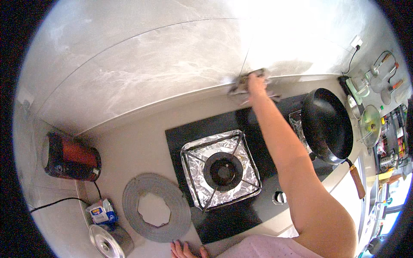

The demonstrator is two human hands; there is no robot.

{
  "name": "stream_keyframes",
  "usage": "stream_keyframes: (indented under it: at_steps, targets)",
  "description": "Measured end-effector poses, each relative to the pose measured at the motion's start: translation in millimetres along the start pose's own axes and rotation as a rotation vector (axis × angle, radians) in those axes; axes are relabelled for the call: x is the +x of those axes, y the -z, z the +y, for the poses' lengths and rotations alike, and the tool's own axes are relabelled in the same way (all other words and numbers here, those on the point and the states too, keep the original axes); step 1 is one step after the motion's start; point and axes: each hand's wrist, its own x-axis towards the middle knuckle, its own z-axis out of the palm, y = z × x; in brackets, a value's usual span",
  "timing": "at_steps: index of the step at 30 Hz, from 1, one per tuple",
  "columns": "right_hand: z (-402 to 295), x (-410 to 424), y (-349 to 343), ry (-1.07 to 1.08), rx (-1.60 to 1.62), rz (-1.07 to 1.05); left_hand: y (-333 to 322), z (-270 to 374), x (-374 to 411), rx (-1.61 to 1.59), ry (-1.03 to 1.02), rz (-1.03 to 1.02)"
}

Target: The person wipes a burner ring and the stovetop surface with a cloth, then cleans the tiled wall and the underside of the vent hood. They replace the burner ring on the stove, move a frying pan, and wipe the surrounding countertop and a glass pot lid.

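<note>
My right hand [257, 84] reaches across the gas hob to the back wall, pressing a grey-brown cloth [240, 84] against the ledge where the tiled wall meets the countertop; cloth and hand are slightly blurred. My left hand [187, 250] rests at the front edge of the countertop, fingers apart, partly cut off by the picture's lower rim. Between the hands lies the black hob [219, 225], its left burner [223, 171] ringed by a foil liner under a metal pan support. A grey ring-shaped mat [129, 206] lies just beyond my left fingertips.
A black wok [327, 125] with a wooden handle sits on the right burner. At left stand a dark red and black appliance [75, 158], a blue-white packet [103, 212] and a lidded metal pot [109, 242]. Utensils, a glass lid [370, 125] and condiments line the right side.
</note>
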Motion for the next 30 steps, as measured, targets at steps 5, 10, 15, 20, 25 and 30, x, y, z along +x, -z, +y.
stream_keyframes:
  at_steps: [5, 10, 15, 20, 25, 30]
  targets:
    - [-83, -116, -50, -0.295, 0.879, -0.416, 0, -1, 1, -0.016, -0.019, 0.024]
    - [-174, -184, 16, 0.037, 1.035, -0.368, 2, -8, -2, -0.017, -0.024, 0.023]
    - [-302, -195, 109, 1.208, 0.265, 0.378, 2, -9, -5, -0.012, -0.001, 0.005]
    - [-351, -104, 126, 1.412, -0.299, 1.054, -1, -4, 0, -0.009, 0.002, 0.009]
    - [-247, -91, 42, 1.266, -0.395, 1.079, -5, -14, -6, -0.001, -0.012, -0.010]
    - [-71, -78, 1, 0.762, -0.729, 0.357, -2, -9, -7, -0.010, -0.008, -0.027]
